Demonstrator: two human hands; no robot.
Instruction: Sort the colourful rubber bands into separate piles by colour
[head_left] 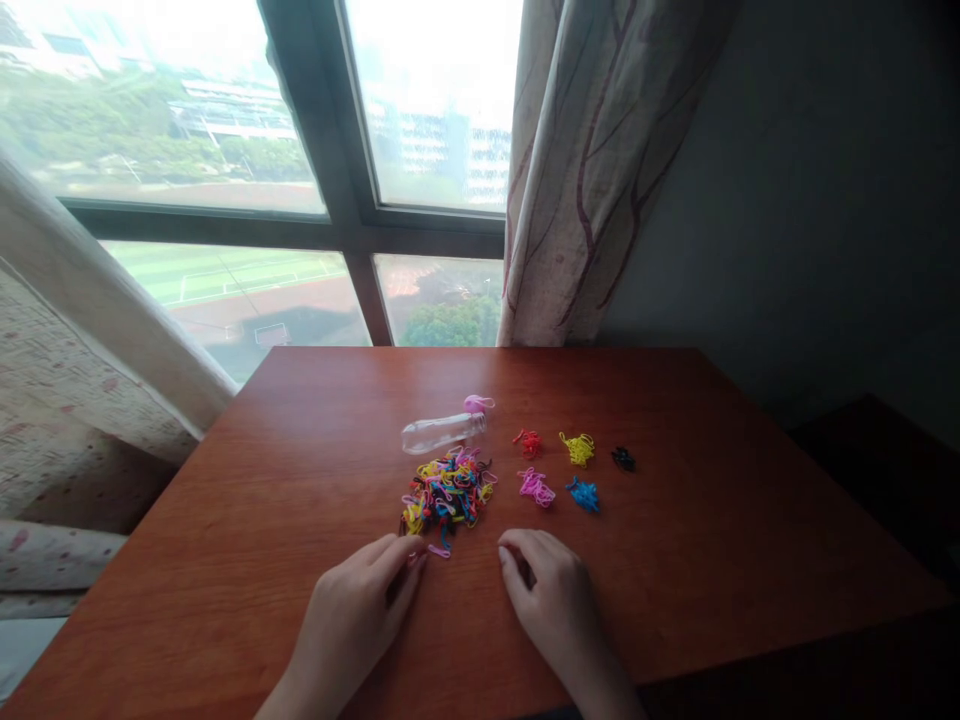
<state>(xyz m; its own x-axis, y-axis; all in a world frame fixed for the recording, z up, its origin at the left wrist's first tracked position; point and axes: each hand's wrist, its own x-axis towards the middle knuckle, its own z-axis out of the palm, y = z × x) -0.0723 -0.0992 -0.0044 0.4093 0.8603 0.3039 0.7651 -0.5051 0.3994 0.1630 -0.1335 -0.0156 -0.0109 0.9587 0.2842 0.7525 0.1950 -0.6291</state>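
A mixed pile of small rubber bands (452, 490) in pink, yellow, red, blue and black lies mid-table. At its near left edge, my left hand (364, 590) is closed in a pinch, with a bit of pink rubber band showing at the fingertips. One pink rubber band (439, 551) lies just right of those fingertips. My right hand (551, 590) rests right of the pile, thumb and index finger together; whatever they may hold is hidden. Sorted by colour, separate clumps sit farther right: red (529, 443), yellow (577, 450), black (622, 459), pink (536, 488) and blue (583, 494).
Behind the pile a clear plastic bottle (442, 433) lies on its side, a pink cap with a loop (477, 404) by its right end. The brown wooden table (247, 520) reaches to a window (352, 220) with patterned curtains (577, 170). A dark wall is at right.
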